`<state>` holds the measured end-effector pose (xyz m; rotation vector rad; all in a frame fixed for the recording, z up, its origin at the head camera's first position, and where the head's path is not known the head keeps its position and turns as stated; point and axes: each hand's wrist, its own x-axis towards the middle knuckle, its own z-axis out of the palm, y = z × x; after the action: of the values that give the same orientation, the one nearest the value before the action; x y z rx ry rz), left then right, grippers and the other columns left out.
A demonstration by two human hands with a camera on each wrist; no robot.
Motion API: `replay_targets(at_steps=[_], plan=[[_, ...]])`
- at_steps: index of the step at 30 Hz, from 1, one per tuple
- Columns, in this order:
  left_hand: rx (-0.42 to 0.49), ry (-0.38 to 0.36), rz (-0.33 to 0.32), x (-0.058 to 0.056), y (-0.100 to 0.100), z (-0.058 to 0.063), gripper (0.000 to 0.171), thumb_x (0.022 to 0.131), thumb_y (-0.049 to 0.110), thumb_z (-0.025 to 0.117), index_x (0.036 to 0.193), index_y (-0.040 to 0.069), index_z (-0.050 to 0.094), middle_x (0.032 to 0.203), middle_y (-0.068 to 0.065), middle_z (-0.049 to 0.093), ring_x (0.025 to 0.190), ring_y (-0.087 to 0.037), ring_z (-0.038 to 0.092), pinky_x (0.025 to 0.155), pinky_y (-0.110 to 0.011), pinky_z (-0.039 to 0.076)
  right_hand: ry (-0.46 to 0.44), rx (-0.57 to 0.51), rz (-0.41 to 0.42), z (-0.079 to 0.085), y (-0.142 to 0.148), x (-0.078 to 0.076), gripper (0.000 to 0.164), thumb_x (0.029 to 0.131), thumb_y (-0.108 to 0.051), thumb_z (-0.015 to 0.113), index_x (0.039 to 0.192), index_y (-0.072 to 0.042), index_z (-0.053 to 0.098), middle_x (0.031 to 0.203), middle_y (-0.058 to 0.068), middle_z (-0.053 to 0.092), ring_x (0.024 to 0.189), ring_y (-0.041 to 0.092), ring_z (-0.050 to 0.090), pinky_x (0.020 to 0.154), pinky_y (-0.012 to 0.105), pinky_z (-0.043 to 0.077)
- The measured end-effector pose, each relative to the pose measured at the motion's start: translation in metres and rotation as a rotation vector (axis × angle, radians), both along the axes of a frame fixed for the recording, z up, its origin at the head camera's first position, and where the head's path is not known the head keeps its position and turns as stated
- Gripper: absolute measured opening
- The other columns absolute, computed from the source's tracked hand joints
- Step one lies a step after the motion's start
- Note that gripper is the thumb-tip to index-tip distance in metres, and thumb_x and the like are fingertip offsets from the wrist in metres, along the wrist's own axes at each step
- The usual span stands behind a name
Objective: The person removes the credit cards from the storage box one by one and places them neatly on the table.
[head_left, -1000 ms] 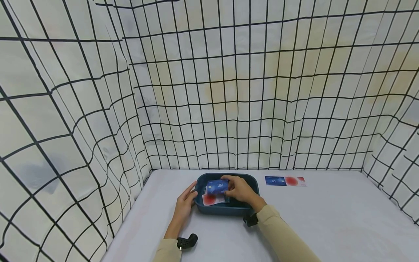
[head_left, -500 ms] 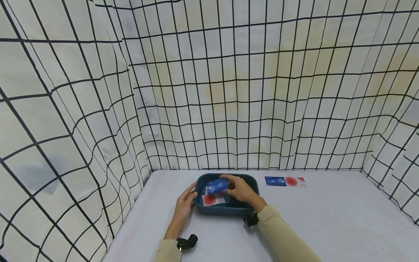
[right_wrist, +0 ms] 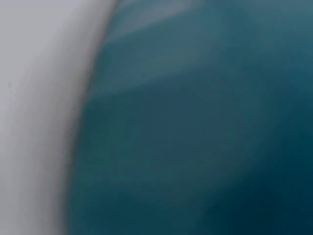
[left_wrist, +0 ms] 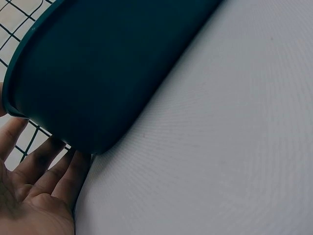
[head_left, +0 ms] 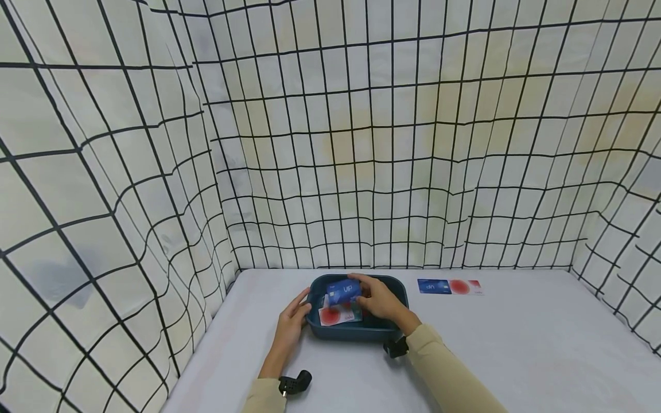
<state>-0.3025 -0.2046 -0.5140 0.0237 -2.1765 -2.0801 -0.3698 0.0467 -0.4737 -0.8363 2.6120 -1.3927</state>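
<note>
A dark teal plastic bin stands on the white table. Inside its left part lies a white card with a red circle, partly overlapped by other cards. Above them my right hand pinches a blue VIP card by its right end, the card tilted with that end higher. My left hand holds the bin's left end, thumb at the rim. In the left wrist view, several fingers press against the bin's outer wall. The right wrist view shows only a blurred teal wall.
Right of the bin, a blue VIP card and a white card with a red circle lie side by side on the table. Black netting over a pale sheet stands behind the table and along its sides.
The blue card in my right hand has turned from nearly level to tilted, its right end rising slightly. My left hand keeps its place on the bin.
</note>
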Motion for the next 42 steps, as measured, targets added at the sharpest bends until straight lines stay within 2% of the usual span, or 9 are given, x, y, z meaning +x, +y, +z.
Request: replay_targets(at_steps=[5,13,21,27,34,42], plan=[[0.012,-0.01,-0.005,0.0,0.0,0.0,0.046,0.107,0.022,0.053,0.152,0.022,0.051,0.151,-0.016,0.055,0.138,-0.031,0.055,0.111,-0.04,0.048,-0.005,-0.042,-0.001,0.001,0.0,0.001,0.06,0.096,0.001,0.061,0.152,-0.015,0.047,0.122,0.017,0.068,0.098,0.024,0.064,0.084,0.042,0.058],[0.014,-0.001,-0.004,0.0,0.001,0.0,0.046,0.107,0.022,0.054,0.152,0.022,0.051,0.152,-0.015,0.054,0.138,-0.031,0.055,0.111,-0.042,0.048,-0.012,-0.118,-0.062,0.003,0.002,0.006,0.062,0.098,0.001,0.057,0.155,-0.022,0.045,0.132,0.019,0.064,0.107,0.027,0.064,0.094,0.049,0.057],[0.006,-0.006,0.002,-0.001,0.002,0.0,0.046,0.107,0.021,0.053,0.152,0.021,0.051,0.151,-0.016,0.055,0.137,-0.031,0.056,0.11,-0.041,0.049,-0.001,-0.109,-0.096,0.011,0.013,0.017,0.065,0.098,0.0,0.057,0.155,-0.029,0.045,0.139,0.019,0.061,0.119,0.034,0.065,0.1,0.054,0.054],[0.007,-0.002,-0.003,-0.001,0.001,0.0,0.045,0.107,0.022,0.053,0.152,0.021,0.051,0.151,-0.017,0.055,0.137,-0.032,0.056,0.109,-0.038,0.05,0.009,-0.095,-0.107,0.016,0.025,0.024,0.063,0.099,-0.002,0.057,0.156,-0.026,0.043,0.149,0.021,0.055,0.132,0.042,0.058,0.106,0.061,0.047],[-0.008,0.001,-0.017,0.0,-0.001,-0.001,0.046,0.107,0.024,0.052,0.154,0.022,0.049,0.154,-0.016,0.052,0.14,-0.032,0.053,0.113,-0.043,0.045,0.038,-0.084,-0.123,0.018,0.036,0.032,0.064,0.1,-0.002,0.059,0.158,-0.024,0.041,0.151,0.02,0.053,0.133,0.043,0.058,0.107,0.059,0.047],[-0.003,0.007,-0.015,0.001,-0.001,0.001,0.047,0.107,0.023,0.053,0.154,0.02,0.048,0.154,-0.017,0.051,0.14,-0.033,0.052,0.11,-0.038,0.049,0.024,-0.057,-0.146,0.021,0.054,0.04,0.065,0.101,-0.006,0.061,0.158,-0.03,0.04,0.153,0.02,0.051,0.134,0.043,0.056,0.108,0.061,0.046]])
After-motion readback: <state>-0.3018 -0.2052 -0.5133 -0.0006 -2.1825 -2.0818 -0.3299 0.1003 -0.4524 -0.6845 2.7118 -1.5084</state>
